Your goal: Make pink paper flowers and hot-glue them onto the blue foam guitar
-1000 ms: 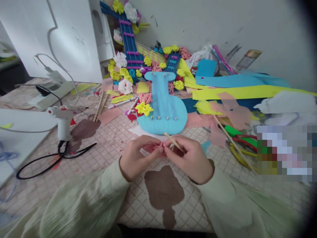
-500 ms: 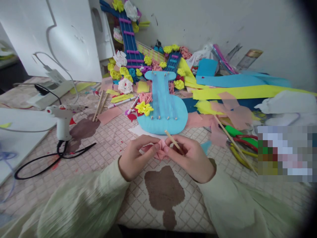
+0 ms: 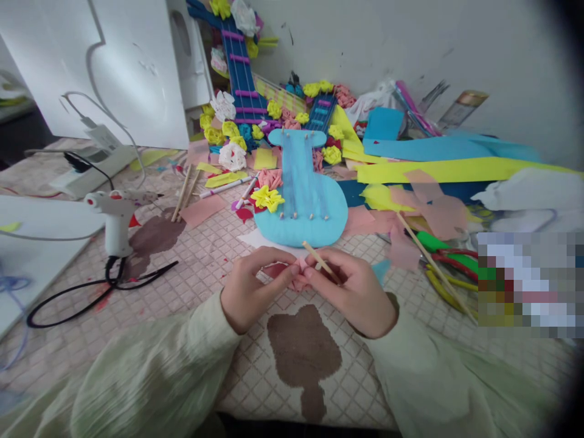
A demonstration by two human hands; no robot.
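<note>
Between the fingertips of both hands is a small folded piece of pink crepe paper (image 3: 300, 281). My left hand (image 3: 255, 286) pinches it from the left, thumb against fingers. My right hand (image 3: 349, 286) pinches its other side and also keeps a thin wooden stick (image 3: 319, 258) tucked across the fingers, its tip pointing up and left. Just beyond the hands lies a light blue guitar-shaped cutout (image 3: 301, 225) with several small pegs and strands along its neck. A yellow paper flower (image 3: 267, 199) and a pink one (image 3: 270, 178) sit at its left edge.
On the left stand a white hot glue gun (image 3: 117, 228) with a black cord and a power strip (image 3: 93, 170). Scissors (image 3: 447, 258) and another stick (image 3: 433, 261) lie right. Behind are yellow paper strips (image 3: 456, 169), paper flowers and a dark blue guitar shape (image 3: 244, 79).
Both hands have drawn slightly closer over the pink paper, and less of it shows between the fingertips. The stick stays in my right hand. The whole view has shifted a little.
</note>
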